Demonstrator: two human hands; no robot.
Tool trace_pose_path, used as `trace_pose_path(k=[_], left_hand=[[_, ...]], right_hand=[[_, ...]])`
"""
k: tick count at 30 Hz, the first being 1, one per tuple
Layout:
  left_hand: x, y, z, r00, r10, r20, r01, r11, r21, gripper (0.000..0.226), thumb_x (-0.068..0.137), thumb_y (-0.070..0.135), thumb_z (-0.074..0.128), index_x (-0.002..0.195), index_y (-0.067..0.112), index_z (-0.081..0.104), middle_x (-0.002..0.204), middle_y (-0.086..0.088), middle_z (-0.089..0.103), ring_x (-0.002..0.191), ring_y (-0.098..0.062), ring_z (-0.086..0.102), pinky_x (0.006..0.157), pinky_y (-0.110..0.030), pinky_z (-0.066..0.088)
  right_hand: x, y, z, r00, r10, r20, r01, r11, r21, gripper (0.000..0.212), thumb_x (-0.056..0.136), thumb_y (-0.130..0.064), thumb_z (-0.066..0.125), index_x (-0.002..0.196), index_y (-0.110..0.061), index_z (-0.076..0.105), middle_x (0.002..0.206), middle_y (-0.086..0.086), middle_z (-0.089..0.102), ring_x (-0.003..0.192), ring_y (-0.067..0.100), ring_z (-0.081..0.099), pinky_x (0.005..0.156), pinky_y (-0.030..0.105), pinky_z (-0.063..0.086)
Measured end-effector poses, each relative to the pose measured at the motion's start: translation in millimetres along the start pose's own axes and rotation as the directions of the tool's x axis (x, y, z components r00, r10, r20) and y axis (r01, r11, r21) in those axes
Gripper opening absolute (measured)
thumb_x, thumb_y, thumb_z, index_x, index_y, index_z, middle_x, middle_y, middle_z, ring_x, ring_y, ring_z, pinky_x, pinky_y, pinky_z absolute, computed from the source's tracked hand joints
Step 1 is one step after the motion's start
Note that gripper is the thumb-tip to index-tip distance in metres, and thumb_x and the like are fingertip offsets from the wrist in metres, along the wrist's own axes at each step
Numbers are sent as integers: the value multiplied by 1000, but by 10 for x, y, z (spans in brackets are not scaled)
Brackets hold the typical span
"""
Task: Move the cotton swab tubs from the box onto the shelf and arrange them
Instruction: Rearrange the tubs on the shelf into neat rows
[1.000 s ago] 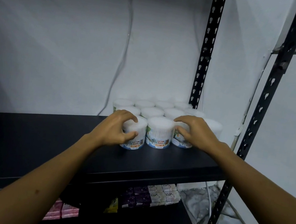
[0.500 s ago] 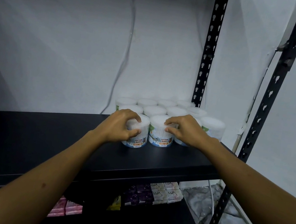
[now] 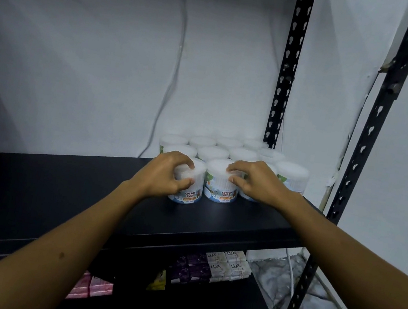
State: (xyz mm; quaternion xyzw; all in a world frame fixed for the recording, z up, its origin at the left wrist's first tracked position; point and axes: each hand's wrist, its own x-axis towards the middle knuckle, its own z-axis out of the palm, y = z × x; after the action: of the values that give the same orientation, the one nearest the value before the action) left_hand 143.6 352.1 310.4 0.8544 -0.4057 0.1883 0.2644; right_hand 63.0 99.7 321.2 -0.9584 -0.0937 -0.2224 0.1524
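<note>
On the black shelf, toward its right end against the white wall, we have a block of cotton swab tubs standing upright in rows, lids up. Our left hand is curled round the front-left tub, thumb on the near side and the other fingers over the lid's edge, so it grips that tub. Our right hand rests on the middle front tub, its fingertips bent over the rim while the thumb presses the side; the palm hides most of the tub to its right. A further tub stands at the right corner, untouched.

We judge that we are in the arranging step: the tubs sit on the shelf already, and both hands are squaring the front row. The front-left tub stands slightly forward of its neighbour, so the next move seems to call for a gentle push back and inward until the sides touch, without toppling the rows behind. The box is not clearly in view, so we cannot tell whether more tubs remain. Soap packs lie on the shelf below.
</note>
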Motion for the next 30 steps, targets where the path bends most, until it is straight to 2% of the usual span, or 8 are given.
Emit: trace_pose_path(k=[3,6,10,13,17,27,30], left_hand=[[18,42,-4,1000,8,-25,-7,999,35,44,77,45,62,113,20,64,118,1,63,106,-17,56,87,-29,45],[106,151,0,996,69,-64,-64,995,71,36,83,40,62,112,20,65,119,1,64,110,-17,56,91,-30,44],[276,350,58,996,93,9,-94,988,120,34,85,34,62,115,20,65,121,1,64,112,-18,57,94,-36,47],[374,441,127,995,75,64,-85,983,163,34,85,32,62,118,21,64,124,1,63,115,-19,55,95,-37,46],[438,467,185,993,36,110,-56,982,182,31,86,31,62,114,19,68,118,-1,67,112,-20,58,92,-40,48],[450,494,220,996,17,84,-30,988,154,24,83,27,63,103,19,72,108,-2,71,101,-19,62,86,-37,51],[461,514,215,996,5,87,-18,989,145,28,83,30,64,108,18,70,112,-2,69,104,-19,61,87,-36,50]], right_hand=[[-52,101,-115,997,16,-69,-15,1000,17,30,90,-19,59,119,-19,64,122,2,65,112,21,59,98,37,45],[-109,249,-268,995,60,-84,-64,997,-49,31,90,-16,57,121,-17,64,125,2,64,118,22,56,101,36,43],[-165,374,-312,989,149,4,-147,984,-102,30,88,-23,63,117,-15,66,123,5,64,117,22,56,99,36,44],[-180,409,-274,984,176,-22,-178,982,-71,26,88,-20,62,113,-15,67,118,7,66,112,24,58,96,35,45],[-153,429,-273,985,169,-45,-172,983,-62,22,89,-17,62,109,-15,70,115,6,68,111,25,58,94,35,45],[-181,412,-249,982,172,-72,-173,985,-5,26,89,-21,61,113,-16,69,118,6,67,112,22,59,96,32,46],[-219,452,-366,973,166,-163,-164,986,27,26,93,-16,55,115,-12,68,123,7,65,115,23,58,99,29,41]])
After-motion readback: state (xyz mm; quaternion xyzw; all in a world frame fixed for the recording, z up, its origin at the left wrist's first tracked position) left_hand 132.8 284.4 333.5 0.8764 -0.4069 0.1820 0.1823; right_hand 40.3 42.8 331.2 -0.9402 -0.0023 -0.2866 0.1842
